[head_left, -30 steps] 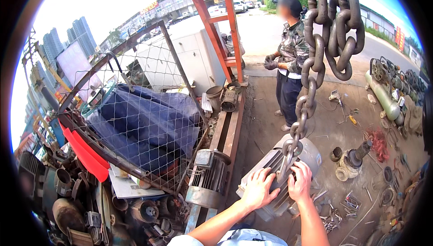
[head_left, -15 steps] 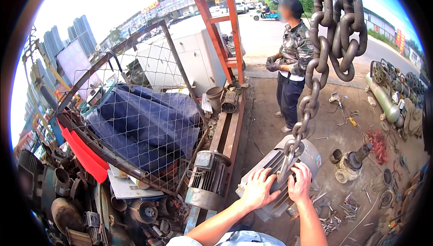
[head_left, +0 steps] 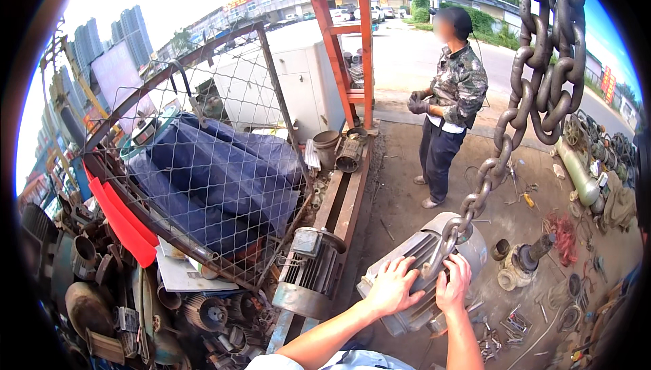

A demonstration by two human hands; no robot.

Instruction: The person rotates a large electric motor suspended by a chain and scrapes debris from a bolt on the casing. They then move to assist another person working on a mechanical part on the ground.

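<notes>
A heavy steel chain [head_left: 481, 193] slants down to the top of a large grey finned electric motor [head_left: 400, 288], with its end link between my two hands. My left hand [head_left: 397, 288] rests on the motor's fins, fingers spread and slightly bent. My right hand [head_left: 453, 282] is just right of the chain's end, fingers curled and pressed onto the motor, partly hiding what they grip.
A co-worker [head_left: 447, 99] in camouflage jacket and gloves stands beyond the motor. To the left: a smaller motor [head_left: 305, 282] on a steel beam, a mesh panel [head_left: 271, 65], tarp, scrap parts. To the right: green cylinder [head_left: 580, 173], scattered tools and a pump part [head_left: 515, 271].
The upper chain now appears further right and more slanted. The co-worker appears shifted right and slightly down. The scooter on the road is gone from view. My hands remain on the motor.
</notes>
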